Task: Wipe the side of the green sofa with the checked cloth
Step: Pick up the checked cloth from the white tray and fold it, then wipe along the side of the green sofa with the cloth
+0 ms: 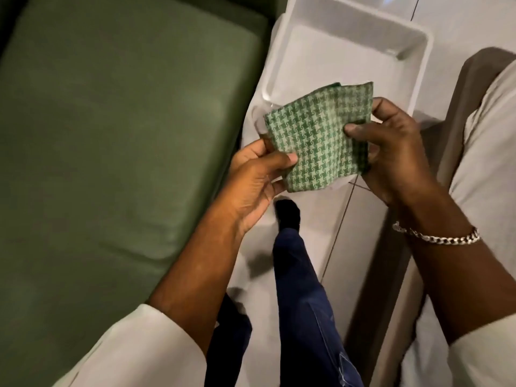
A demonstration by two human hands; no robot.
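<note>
The checked cloth (321,135), green and white and folded into a rough square, is held flat in the air between both hands. My left hand (257,185) pinches its lower left edge with the thumb on top. My right hand (396,157) grips its right edge, thumb pressed on the cloth. The green sofa (111,135) fills the left of the view, its seat cushion facing up and its side edge running down beside my left forearm. The cloth does not touch the sofa.
A white plastic tray (418,43) lies on the pale tiled floor (315,227) behind the cloth. A beige cushioned seat (488,163) stands at the right. My leg in dark blue trousers (301,289) and a black sock stand between the two seats.
</note>
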